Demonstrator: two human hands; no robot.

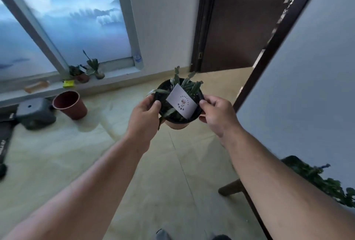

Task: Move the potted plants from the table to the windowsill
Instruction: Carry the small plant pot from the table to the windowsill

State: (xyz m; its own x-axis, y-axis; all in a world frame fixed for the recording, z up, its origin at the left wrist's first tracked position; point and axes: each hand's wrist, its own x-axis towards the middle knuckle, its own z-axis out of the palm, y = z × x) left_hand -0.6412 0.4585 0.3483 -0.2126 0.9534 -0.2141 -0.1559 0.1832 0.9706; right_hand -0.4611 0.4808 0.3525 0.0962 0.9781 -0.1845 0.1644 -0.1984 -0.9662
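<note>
I hold a small potted plant (178,120) out in front of me above the floor, a dark-rimmed pot with flat green segmented leaves and a white card (181,104) stuck in it. My left hand (145,114) grips its left rim and my right hand (217,114) grips its right rim. The windowsill (119,77) runs along the left under the window. Two small potted plants stand on it, one (80,74) beside the other (96,70).
An empty red-brown pot (70,104) and a grey device (35,114) sit on the floor below the sill. A yellow item (68,83) and a pale bottle (36,86) lie on the sill. A table with leafy greenery (317,178) stands at right. A dark open door (240,18) is ahead.
</note>
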